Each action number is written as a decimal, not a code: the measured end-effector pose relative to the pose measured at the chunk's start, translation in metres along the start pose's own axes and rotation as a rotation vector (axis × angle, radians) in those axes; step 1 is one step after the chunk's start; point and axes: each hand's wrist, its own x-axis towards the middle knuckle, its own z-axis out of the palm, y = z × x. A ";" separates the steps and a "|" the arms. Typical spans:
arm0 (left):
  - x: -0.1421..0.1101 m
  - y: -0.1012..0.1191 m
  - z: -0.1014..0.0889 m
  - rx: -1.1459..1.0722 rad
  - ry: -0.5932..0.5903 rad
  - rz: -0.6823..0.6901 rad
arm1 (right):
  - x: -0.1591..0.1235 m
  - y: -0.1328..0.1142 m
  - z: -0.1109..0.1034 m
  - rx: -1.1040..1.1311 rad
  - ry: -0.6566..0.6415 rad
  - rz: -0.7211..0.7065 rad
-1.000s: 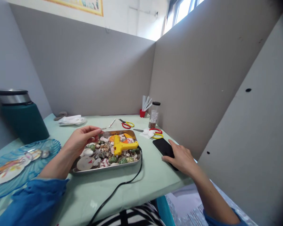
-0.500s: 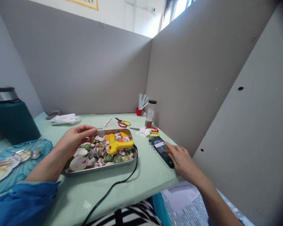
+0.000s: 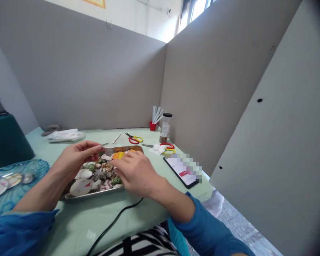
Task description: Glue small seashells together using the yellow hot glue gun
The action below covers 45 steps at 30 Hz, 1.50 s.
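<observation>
A metal tray [image 3: 92, 193] full of seashells [image 3: 96, 170] sits on the pale green table. My left hand [image 3: 74, 159] hovers over the tray's left end with thumb and fingers pinched together; what they pinch is too small to make out. My right hand [image 3: 134, 172] lies over the tray's right end, fingers curled down over the yellow glue gun, which it hides. The gun's black cord [image 3: 109, 224] runs out from under that hand toward me.
A phone [image 3: 182, 171] with a lit screen lies right of the tray. Behind stand scissors [image 3: 134, 138], a second pair [image 3: 168, 147], a jar [image 3: 165, 128] and a red cup [image 3: 152, 126]. A blue glass dish [image 3: 18, 176], a dark green container [image 3: 5, 140] and a white cloth [image 3: 65, 135] are at left. Grey partitions enclose the desk.
My right hand left the phone and moved left onto the tray, covering the glue gun. The phone's screen lit up. My left hand stayed pinched over the tray.
</observation>
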 end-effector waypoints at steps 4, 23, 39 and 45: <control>0.003 -0.002 -0.002 -0.020 0.030 0.030 | 0.025 -0.006 0.009 0.005 0.099 0.002; 0.001 0.001 -0.002 -0.153 0.014 -0.060 | -0.013 0.032 0.028 -0.164 -0.215 0.313; 0.001 0.007 -0.005 -0.294 0.092 -0.053 | 0.039 0.030 0.002 1.076 0.237 0.348; 0.000 0.003 -0.004 -0.251 0.090 0.059 | 0.046 0.043 0.028 1.101 0.194 0.339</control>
